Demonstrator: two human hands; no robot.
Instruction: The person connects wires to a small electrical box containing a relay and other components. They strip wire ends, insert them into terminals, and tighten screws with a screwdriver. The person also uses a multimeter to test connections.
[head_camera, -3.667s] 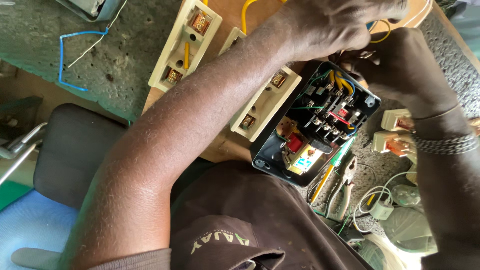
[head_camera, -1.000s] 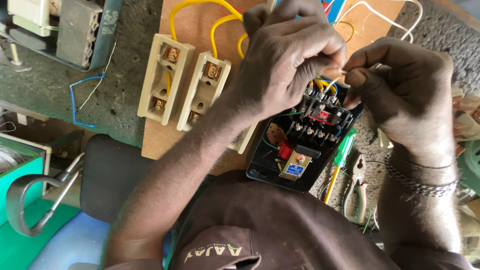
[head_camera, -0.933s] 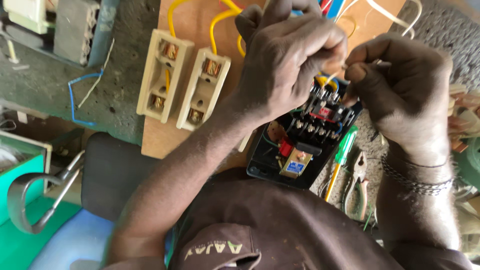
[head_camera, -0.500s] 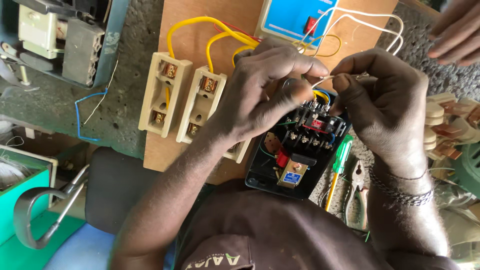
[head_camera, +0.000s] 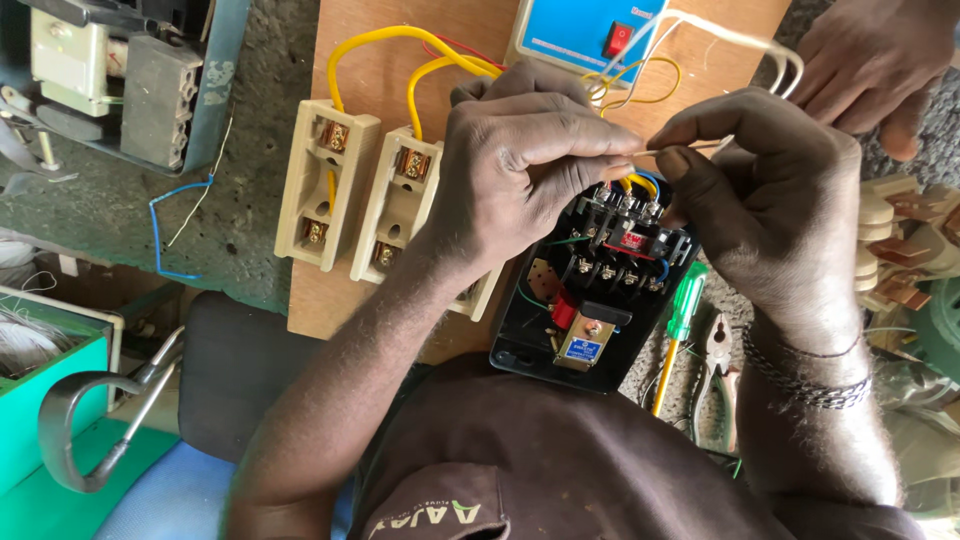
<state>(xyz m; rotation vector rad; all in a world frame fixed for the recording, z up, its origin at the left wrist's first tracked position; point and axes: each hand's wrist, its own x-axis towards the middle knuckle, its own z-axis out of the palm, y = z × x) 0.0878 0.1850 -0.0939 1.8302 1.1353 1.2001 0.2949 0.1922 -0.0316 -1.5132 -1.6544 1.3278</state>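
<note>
My left hand (head_camera: 530, 170) and my right hand (head_camera: 770, 200) meet above an open black switch box (head_camera: 600, 300) with red, blue and yellow wiring inside. Both pinch a thin pale wire (head_camera: 645, 152) stretched between their fingertips, just over the box's top terminals. The box lies at the lower edge of a wooden board (head_camera: 360, 60). Two cream fuse holders (head_camera: 325, 185) (head_camera: 400, 205) are fixed to the board left of my left hand, joined by yellow wires (head_camera: 400, 35). My left hand hides the third holder and part of the box.
A blue-faced device (head_camera: 580, 25) with a red switch sits at the board's top. Another person's hand (head_camera: 870, 60) rests at the top right. A green-handled screwdriver (head_camera: 685, 305) and pliers (head_camera: 715, 355) lie right of the box. A green crate (head_camera: 40, 420) stands at the lower left.
The view has slid down the board, bringing the blue device into sight. My hands have gone from working inside the box to pinching the wire above it. Another person's hand has appeared.
</note>
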